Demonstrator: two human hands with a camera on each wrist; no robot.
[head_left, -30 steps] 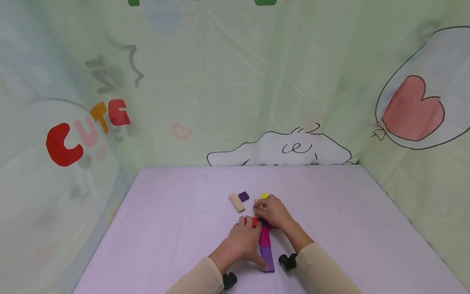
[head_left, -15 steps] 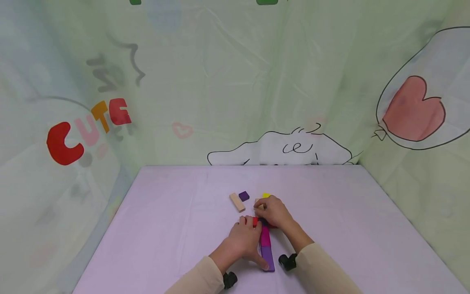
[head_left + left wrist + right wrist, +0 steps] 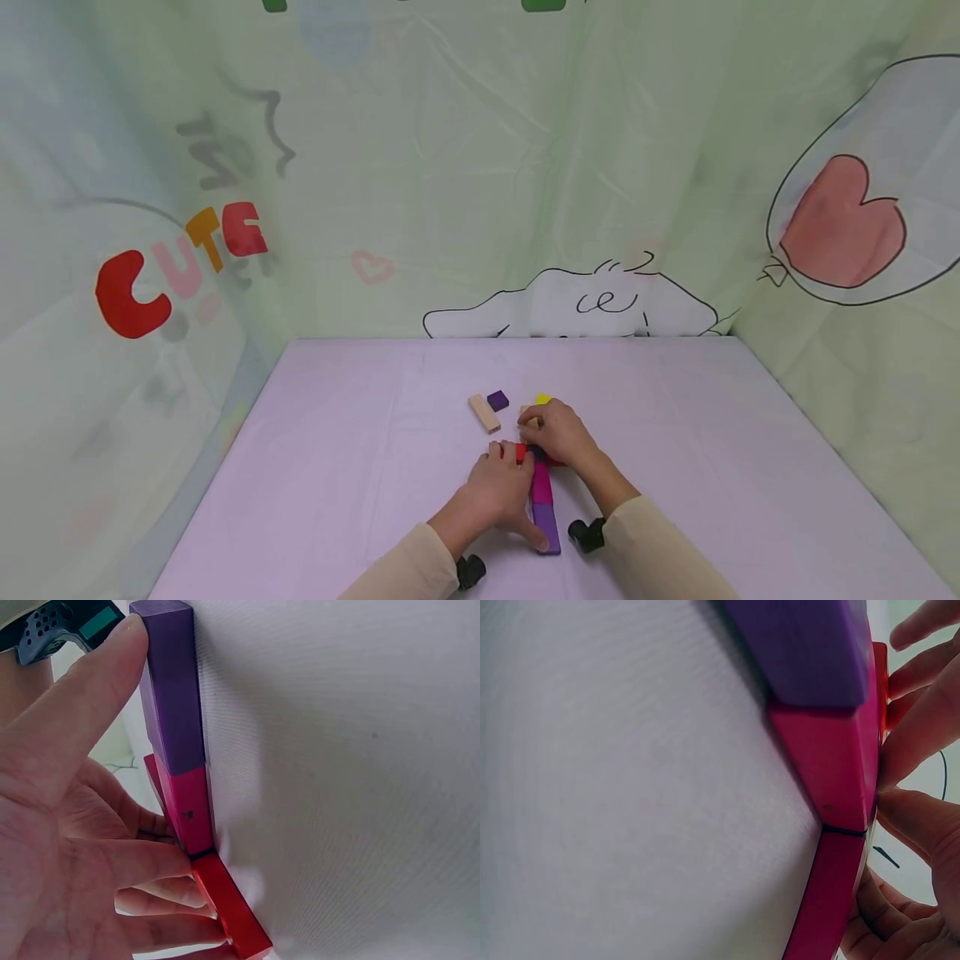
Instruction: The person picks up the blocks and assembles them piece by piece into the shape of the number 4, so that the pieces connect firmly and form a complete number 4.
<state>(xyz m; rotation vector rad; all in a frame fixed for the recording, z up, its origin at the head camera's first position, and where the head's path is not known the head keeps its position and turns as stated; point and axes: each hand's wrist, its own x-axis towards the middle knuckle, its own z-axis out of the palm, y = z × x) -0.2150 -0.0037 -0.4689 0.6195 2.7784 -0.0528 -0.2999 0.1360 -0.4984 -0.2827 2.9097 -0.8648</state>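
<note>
A purple block (image 3: 546,527) and a magenta block (image 3: 542,483) lie end to end in front of me. At the far end, a red block (image 3: 521,452) branches left and a dark red block (image 3: 826,900) branches right. My left hand (image 3: 497,490) is spread along the row; its thumb touches the purple block's near end, and its extended fingers touch the red block. My right hand (image 3: 558,432) is bent over the junction, its thumb tip by the magenta block and its curled fingers behind the dark red block. Whether it pinches anything is hidden.
Beyond the hands lie a plain wooden block (image 3: 484,414), a dark purple block (image 3: 498,401) and a yellow block (image 3: 543,399). Another wooden block (image 3: 524,411) is partly covered by the right fingers. Printed curtains (image 3: 480,183) surround the table (image 3: 360,467).
</note>
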